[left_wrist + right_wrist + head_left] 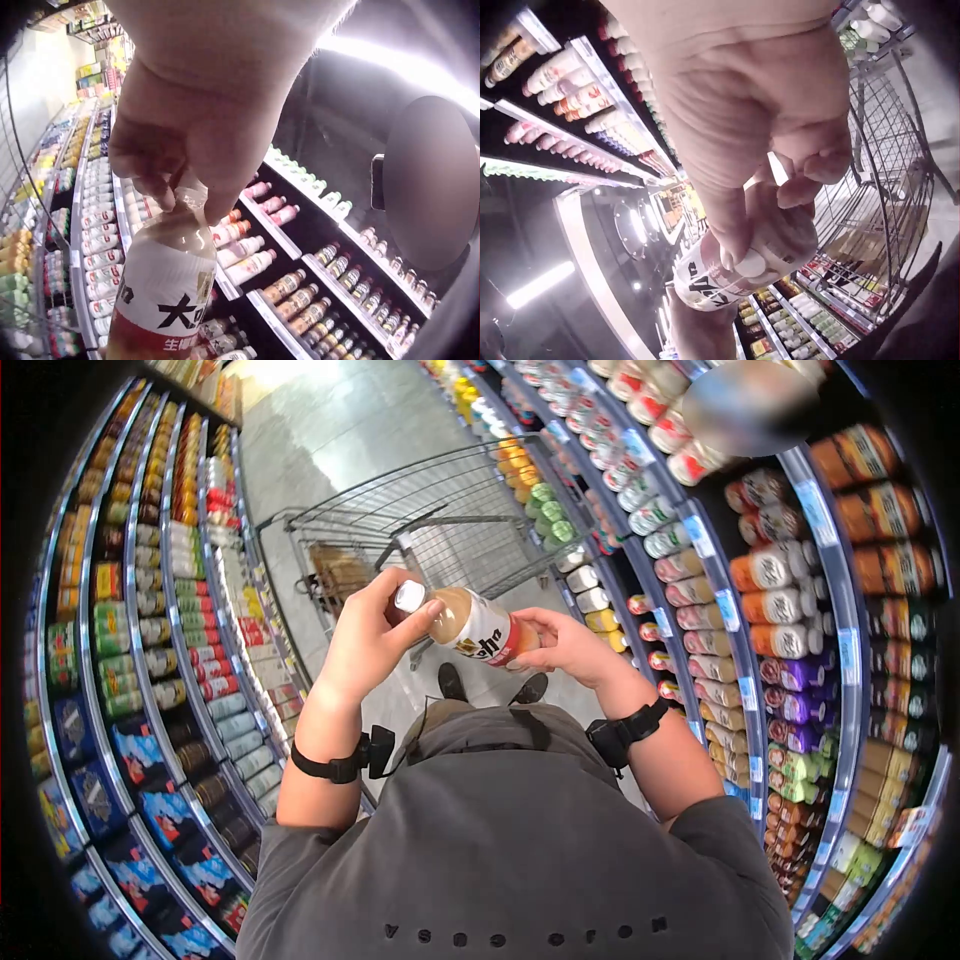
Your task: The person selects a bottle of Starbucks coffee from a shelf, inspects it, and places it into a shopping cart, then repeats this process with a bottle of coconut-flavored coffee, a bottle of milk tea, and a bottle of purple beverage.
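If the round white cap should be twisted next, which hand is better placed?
Probably the left hand: it grips beside the round white cap of the clear plastic bottle with white-and-red label. The right hand holds this bottle's lower end, farther away.

My dark grey shirt: short sleeves, black letters at bottom of frame. Two black wristbands, small black boxes on. Dark shoes near middle.

1 held btl, 2 grips, 1 shpg cart, 2 shoes
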`<state>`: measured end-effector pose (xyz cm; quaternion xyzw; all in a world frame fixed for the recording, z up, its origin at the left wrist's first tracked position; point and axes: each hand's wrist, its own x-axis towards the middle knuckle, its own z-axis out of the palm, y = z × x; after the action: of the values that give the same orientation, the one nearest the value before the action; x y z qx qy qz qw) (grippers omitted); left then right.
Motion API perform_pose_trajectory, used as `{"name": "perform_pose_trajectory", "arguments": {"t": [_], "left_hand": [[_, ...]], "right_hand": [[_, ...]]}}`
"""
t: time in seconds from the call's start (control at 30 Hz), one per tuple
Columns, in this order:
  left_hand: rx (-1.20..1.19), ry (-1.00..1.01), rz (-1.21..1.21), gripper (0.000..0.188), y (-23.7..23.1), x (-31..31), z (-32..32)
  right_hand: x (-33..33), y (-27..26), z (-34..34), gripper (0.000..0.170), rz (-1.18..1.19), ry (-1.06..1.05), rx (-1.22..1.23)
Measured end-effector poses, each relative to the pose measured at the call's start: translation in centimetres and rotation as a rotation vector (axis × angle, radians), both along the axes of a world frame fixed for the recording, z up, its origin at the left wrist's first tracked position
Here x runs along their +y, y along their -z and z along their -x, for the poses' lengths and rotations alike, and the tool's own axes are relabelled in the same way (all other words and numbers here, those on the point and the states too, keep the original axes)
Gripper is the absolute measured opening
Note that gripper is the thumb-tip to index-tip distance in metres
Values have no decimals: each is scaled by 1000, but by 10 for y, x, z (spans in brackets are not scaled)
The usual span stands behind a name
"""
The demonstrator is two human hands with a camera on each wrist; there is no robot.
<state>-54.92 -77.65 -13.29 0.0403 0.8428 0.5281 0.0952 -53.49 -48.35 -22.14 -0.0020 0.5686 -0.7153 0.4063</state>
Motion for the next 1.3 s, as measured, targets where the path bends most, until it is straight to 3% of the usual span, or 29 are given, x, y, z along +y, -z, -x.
{"name": "perform_pose_trajectory", "arguments": {"t": [0.07,0.4,0.6,0.9,0.97,1.13,1.3], "left_hand": [[-33,-79,-55,26,5,-32,-5],[-71,-204,112,30,11,-170,-33],[-122,-209,124,38,55,-221,-42],[-238,-210,102,43,94,-220,-7],[-181,-176,152,38,104,-214,6],[-301,-179,134,37,136,-201,51],[-335,-253,142,37,179,-174,99]], "right_hand": [[-28,-1,10,68,-23,-40,24],[-162,9,45,55,-18,-99,-77],[-213,17,51,51,-15,-55,-161],[-216,47,78,46,-11,-61,-337],[-212,65,91,44,-5,-71,-373],[-208,104,134,42,-3,-96,-454],[-203,183,176,42,-26,-72,-596]]}}
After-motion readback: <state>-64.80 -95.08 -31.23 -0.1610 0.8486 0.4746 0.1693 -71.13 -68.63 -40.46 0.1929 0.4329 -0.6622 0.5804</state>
